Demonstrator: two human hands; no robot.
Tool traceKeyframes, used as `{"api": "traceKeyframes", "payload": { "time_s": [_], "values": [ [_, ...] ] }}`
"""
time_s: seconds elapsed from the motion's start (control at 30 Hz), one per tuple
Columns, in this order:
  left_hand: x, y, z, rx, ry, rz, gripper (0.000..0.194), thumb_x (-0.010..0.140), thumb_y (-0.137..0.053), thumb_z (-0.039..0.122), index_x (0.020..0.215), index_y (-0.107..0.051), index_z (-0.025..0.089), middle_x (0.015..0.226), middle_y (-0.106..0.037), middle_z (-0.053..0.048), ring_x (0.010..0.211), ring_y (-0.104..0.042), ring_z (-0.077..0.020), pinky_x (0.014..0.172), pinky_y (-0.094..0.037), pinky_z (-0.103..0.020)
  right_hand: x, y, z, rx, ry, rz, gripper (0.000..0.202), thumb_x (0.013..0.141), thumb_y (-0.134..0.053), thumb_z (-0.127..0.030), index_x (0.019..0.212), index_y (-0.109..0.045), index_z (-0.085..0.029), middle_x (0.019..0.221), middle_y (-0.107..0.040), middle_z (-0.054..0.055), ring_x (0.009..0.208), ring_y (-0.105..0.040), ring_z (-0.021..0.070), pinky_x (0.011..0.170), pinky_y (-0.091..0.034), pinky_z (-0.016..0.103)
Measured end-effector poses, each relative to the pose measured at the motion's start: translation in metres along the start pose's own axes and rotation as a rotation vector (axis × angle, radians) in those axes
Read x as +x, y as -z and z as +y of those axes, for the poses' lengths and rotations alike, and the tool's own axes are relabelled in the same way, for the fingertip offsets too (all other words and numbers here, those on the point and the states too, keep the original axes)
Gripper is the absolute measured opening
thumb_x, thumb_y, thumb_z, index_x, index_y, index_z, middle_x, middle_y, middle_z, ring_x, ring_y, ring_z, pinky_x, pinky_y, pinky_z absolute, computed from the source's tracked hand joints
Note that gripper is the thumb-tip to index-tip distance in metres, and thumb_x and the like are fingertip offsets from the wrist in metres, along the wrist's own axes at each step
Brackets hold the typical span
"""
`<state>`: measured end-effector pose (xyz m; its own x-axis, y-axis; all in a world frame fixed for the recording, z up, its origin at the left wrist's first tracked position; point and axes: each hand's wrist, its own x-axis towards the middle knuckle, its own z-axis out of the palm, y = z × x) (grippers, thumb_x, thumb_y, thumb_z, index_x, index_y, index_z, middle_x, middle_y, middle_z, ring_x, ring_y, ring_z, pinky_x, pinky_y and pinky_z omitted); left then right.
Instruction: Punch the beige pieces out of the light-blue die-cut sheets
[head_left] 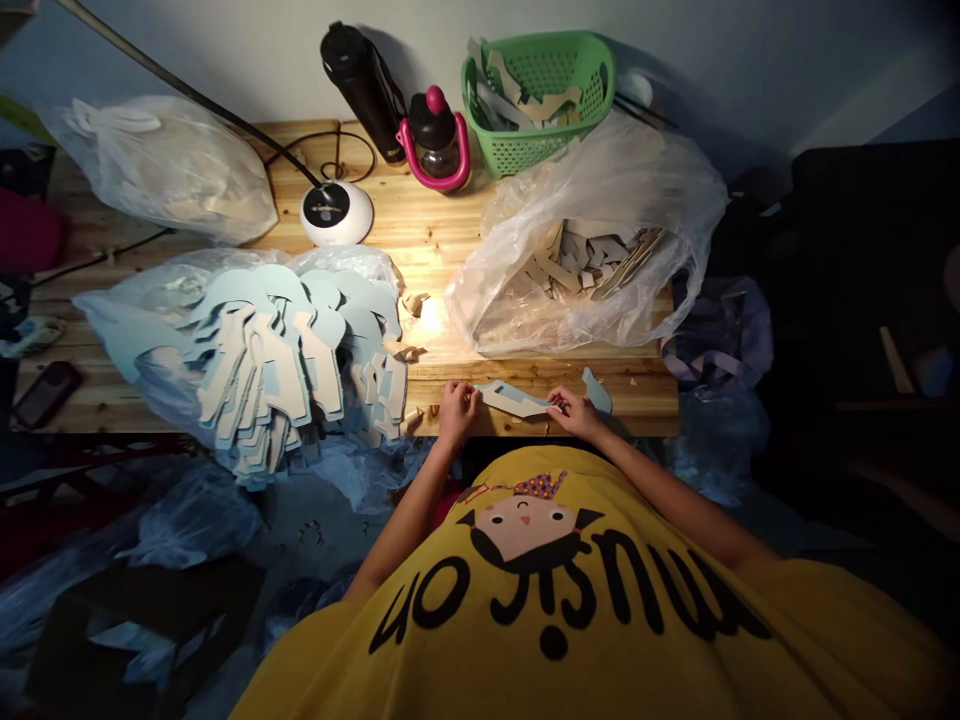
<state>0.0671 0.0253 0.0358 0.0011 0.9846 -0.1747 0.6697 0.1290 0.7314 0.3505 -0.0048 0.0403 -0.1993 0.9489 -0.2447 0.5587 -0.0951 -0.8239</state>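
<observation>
A pale blue and cream die-cut cardboard piece point(516, 402) lies across the front edge of the wooden table, between my two hands. My left hand point(457, 411) pinches its left end. At the other end, the fingers of my right hand point(576, 412) are closed on the same piece. A rounded light blue part point(598, 391) shows just beyond my right hand; whether it joins the held piece is hidden. Left of my left hand, a thick overlapping pile of similar cutouts point(262, 370) spreads over a plastic bag and hangs past the table edge.
An open plastic bag point(517, 250) of cardboard scraps lies behind my hands. Farther back stand a green basket point(517, 155), a pink-handled bottle point(435, 140), a black flask point(365, 90) and a lamp base point(352, 215). A phone point(49, 393) rests at far left.
</observation>
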Motion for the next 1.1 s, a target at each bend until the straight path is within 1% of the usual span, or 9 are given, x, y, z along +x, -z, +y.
{"api": "traceKeyframes", "payload": {
  "time_s": [0.3,0.57,0.77,0.87,0.93,0.97,1.0,1.03,1.1],
  "values": [
    [0.007,-0.001,0.006,0.096,0.069,-0.033,0.014,0.089,-0.056,0.028,0.080,-0.059,0.018,0.093,-0.055,-0.007,0.082,-0.055,-0.0192,0.077,-0.047,-0.032,0.001,-0.004,0.008,-0.017,-0.011,0.017,0.015,0.081,-0.058,-0.031,0.092,-0.059,-0.021,0.080,-0.067,0.002,0.069,-0.062,0.0159,0.062,-0.042,0.023],
    [0.005,-0.002,0.008,0.143,0.065,-0.041,0.013,0.090,-0.054,0.028,0.084,-0.060,0.018,0.097,-0.055,-0.008,0.084,-0.056,-0.0196,0.077,-0.048,-0.032,0.004,-0.005,0.008,-0.017,-0.015,0.023,0.013,0.080,-0.058,-0.029,0.091,-0.059,-0.022,0.080,-0.067,0.002,0.068,-0.062,0.0159,0.062,-0.041,0.023],
    [0.003,-0.005,0.012,0.268,0.062,-0.060,0.013,0.092,-0.051,0.027,0.089,-0.058,0.017,0.102,-0.054,-0.010,0.086,-0.056,-0.0198,0.077,-0.047,-0.031,0.005,-0.004,0.003,-0.050,-0.047,0.020,0.011,0.079,-0.059,-0.026,0.089,-0.060,-0.022,0.078,-0.067,0.001,0.069,-0.062,0.0160,0.064,-0.043,0.024],
    [0.004,-0.002,0.011,0.362,0.056,-0.026,0.014,0.091,-0.056,0.031,0.092,-0.055,0.017,0.100,-0.054,-0.011,0.088,-0.056,-0.0226,0.078,-0.046,-0.032,0.006,-0.003,-0.001,-0.065,-0.051,0.014,0.011,0.078,-0.059,-0.024,0.089,-0.061,-0.022,0.077,-0.067,0.000,0.070,-0.063,0.0161,0.065,-0.043,0.024],
    [0.005,0.001,0.011,0.419,0.045,0.029,0.022,0.088,-0.061,0.035,0.095,-0.055,0.015,0.098,-0.055,-0.013,0.090,-0.056,-0.0259,0.078,-0.046,-0.034,0.006,-0.002,-0.002,-0.078,-0.058,0.005,0.011,0.079,-0.059,-0.024,0.090,-0.061,-0.022,0.079,-0.068,0.000,0.071,-0.063,0.0163,0.065,-0.043,0.023],
    [0.005,0.002,0.011,0.435,0.021,0.042,0.024,0.087,-0.063,0.035,0.097,-0.055,0.015,0.097,-0.055,-0.014,0.091,-0.056,-0.0269,0.078,-0.047,-0.035,0.006,-0.002,-0.003,-0.088,-0.062,0.000,0.011,0.080,-0.059,-0.023,0.090,-0.060,-0.022,0.079,-0.068,0.000,0.072,-0.064,0.0164,0.065,-0.043,0.023],
    [0.005,0.002,0.013,0.437,-0.029,0.027,0.022,0.087,-0.062,0.033,0.098,-0.056,0.014,0.097,-0.056,-0.014,0.092,-0.056,-0.0270,0.079,-0.047,-0.035,0.007,-0.002,-0.003,-0.100,-0.067,-0.006,0.011,0.080,-0.059,-0.024,0.091,-0.060,-0.023,0.078,-0.068,0.000,0.072,-0.064,0.0165,0.064,-0.042,0.023],
    [0.004,0.001,0.015,0.422,-0.109,-0.018,0.019,0.089,-0.059,0.030,0.100,-0.057,0.015,0.098,-0.057,-0.014,0.092,-0.056,-0.0264,0.081,-0.047,-0.035,0.007,-0.003,-0.002,-0.111,-0.073,-0.011,0.012,0.080,-0.059,-0.024,0.092,-0.060,-0.023,0.077,-0.067,0.000,0.071,-0.063,0.0164,0.064,-0.042,0.023],
    [0.000,-0.006,0.020,0.354,-0.331,-0.179,0.018,0.093,-0.050,0.023,0.106,-0.060,0.016,0.107,-0.059,-0.015,0.097,-0.057,-0.0239,0.087,-0.047,-0.036,0.008,-0.004,-0.002,-0.129,-0.079,-0.015,0.013,0.081,-0.060,-0.024,0.094,-0.060,-0.023,0.074,-0.066,-0.001,0.068,-0.062,0.0158,0.063,-0.042,0.023]
  ]
}}
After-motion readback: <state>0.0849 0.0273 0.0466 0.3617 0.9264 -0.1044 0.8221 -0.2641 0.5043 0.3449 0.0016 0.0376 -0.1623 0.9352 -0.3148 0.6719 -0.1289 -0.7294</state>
